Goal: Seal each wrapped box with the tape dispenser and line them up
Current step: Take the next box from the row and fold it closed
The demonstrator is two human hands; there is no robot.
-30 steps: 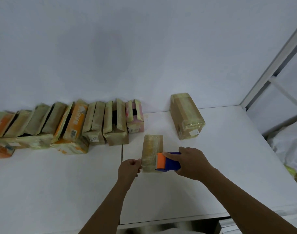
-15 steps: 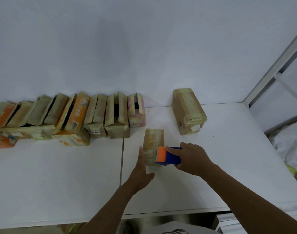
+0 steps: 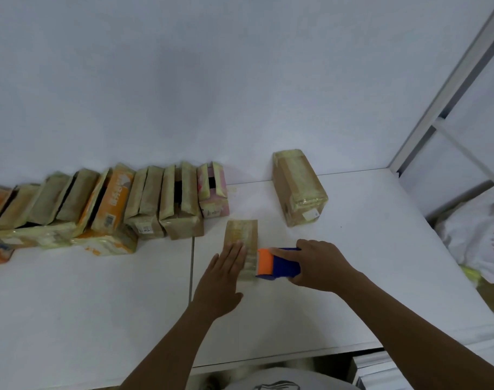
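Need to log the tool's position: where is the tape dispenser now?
Head view, right of centre on the white table: the right hand grips the tape dispenser, its orange end against the flat wrapped box under the left hand.

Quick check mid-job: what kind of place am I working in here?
Probably a small parcel-packing station: a row of taped boxes lines the wall, the right hand holds a tape dispenser on a white worktable, and a metal rack frame stands alongside.

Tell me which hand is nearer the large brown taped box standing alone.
Right. The right hand, gripping the blue-and-orange tape dispenser, is in front of the large brown taped box; the left hand is farther left.
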